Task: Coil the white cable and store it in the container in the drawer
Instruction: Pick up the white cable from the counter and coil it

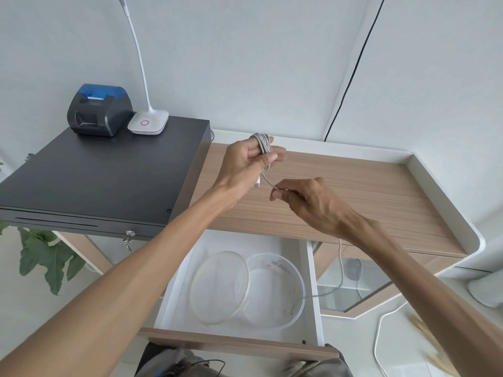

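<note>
The left hand (246,165) is holding up a bundle of the white cable (263,148), whose loops are wrapping around its raised fingers above the wooden desk (353,197). The thumb is pressing across the loops, keeping them in place, and a white connector end is hanging just below the palm. The right hand (307,201) is sitting lower and to the right, pinching a free strand of the same cable between thumb and forefinger, with the other fingers curling in. That strand is running tight from the bundle down to the pinch, and the rest of the cable is dropping from under the right wrist past the desk edge towards the floor. Below the hands, the drawer (174,292) is standing open, white inside. In it, a clear round container (275,291) is lying on the right side, and its clear lid (219,288) is leaning tilted against its left rim. On the left of the desk, a black box (103,172) is carrying a printer (99,110) and the white base of a lamp (148,121), which are sitting just beside each other.
</note>
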